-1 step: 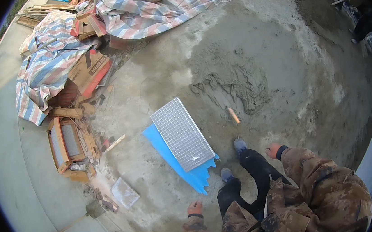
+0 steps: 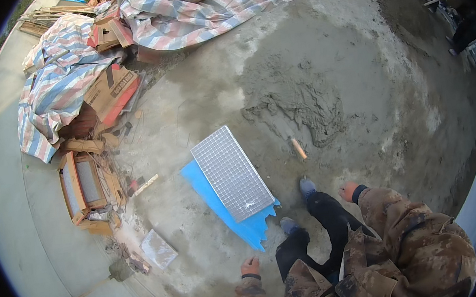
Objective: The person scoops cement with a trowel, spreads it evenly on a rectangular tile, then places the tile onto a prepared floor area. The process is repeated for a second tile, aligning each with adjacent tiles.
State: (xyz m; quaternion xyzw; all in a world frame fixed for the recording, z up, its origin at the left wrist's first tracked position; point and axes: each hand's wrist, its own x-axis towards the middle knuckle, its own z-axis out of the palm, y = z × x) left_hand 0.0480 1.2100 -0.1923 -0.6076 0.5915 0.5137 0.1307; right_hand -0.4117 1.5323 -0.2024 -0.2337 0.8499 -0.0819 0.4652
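My left hand (image 2: 250, 266) hangs low beside my leg, its fingers curled in and nothing showing in them. On the other side, my right hand (image 2: 347, 191) is held out near my knee, also loosely closed with nothing visible in it. Ahead of my feet lies a sheet of small square grey mosaic tiles (image 2: 232, 173), partly covering a blue plastic sheet (image 2: 221, 208) with a ragged edge. A wooden handle (image 2: 299, 148), apparently a trowel's, sticks out of the heap of wet grey mortar (image 2: 309, 109). Neither hand touches these things.
Striped tarpaulins (image 2: 196, 22) cover piles at the back. Torn cardboard boxes (image 2: 111, 93) and an open carton (image 2: 84, 185) stand at the left. A clear-wrapped pack (image 2: 159, 249) and a pale stick (image 2: 147, 184) lie on the floor. Another person's dark-clothed legs (image 2: 464, 35) show far right.
The view has shifted very slightly, so the floor things sit a little further left. Both hands keep nearly the same place and stay closed.
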